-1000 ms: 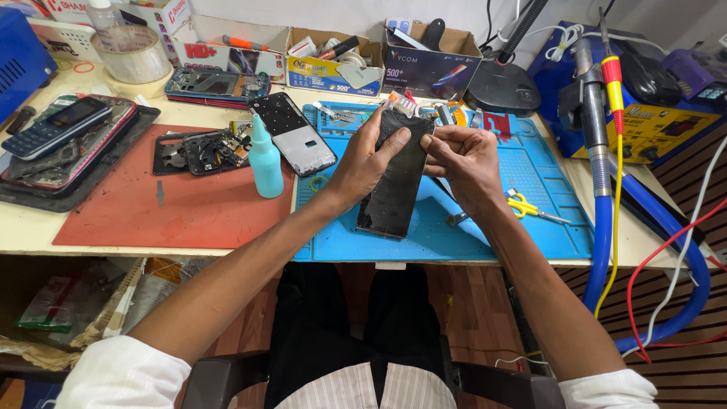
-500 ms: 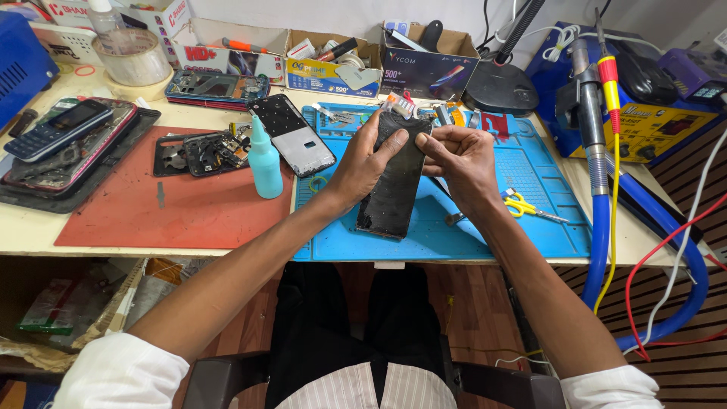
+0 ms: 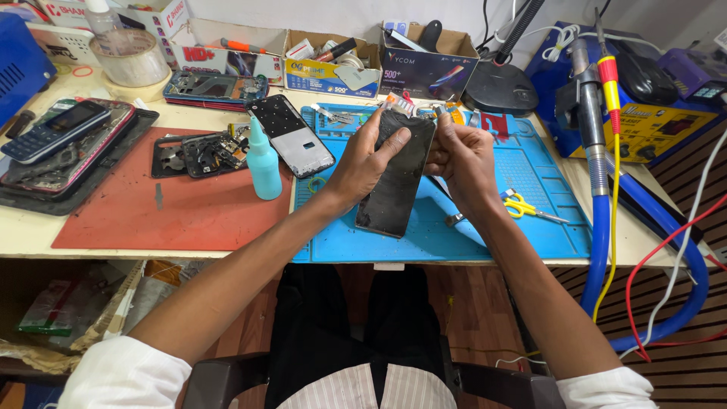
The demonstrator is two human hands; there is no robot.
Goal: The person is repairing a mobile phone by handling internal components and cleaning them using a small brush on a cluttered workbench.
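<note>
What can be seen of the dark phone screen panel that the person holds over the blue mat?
The thin, dark, glossy rectangular phone screen panel is held tilted, its top end away from the person and its bottom corner low near the blue silicone work mat. Its face is black, reflective and unlit. The left hand grips its left edge, thumb across the face; the right hand pinches its upper right edge. Small coloured parts show at its top end, too small to identify.

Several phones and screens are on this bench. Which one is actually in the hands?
The dark phone panel above the blue mat, held by the left hand and right hand; the others lie flat on the bench.
</note>
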